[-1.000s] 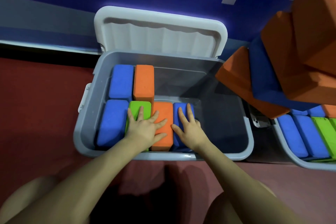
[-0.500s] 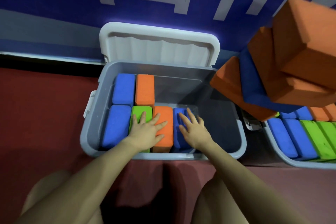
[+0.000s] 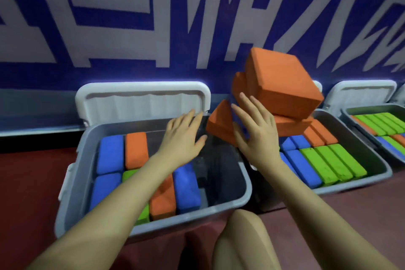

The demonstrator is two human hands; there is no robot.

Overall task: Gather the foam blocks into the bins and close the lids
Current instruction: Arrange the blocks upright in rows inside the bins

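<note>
Head view: both hands raised over the near bin (image 3: pixel 245 184), reaching for the pile of orange blocks (image 3: pixel 282 85) stacked between this bin and the middle bin (image 3: pixel 381 166). Left hand (image 3: pixel 182 136) fingers spread wide, holding nothing. Right hand (image 3: pixel 254 131) fingers straight and spread, at or just beside the leaning orange block (image 3: pixel 219 123); contact unclear. Near bin has 6 blocks in its left part, right part bare, lid (image 3: pixel 142 103) propped open against the wall. Step looks like fetching the next blocks; next move calls for gripping 1 without toppling the pile. Pile base is hidden by the right hand, far bin (image 3: pixel 348 112) is cut off, and the frame is motion-blurred.
</note>
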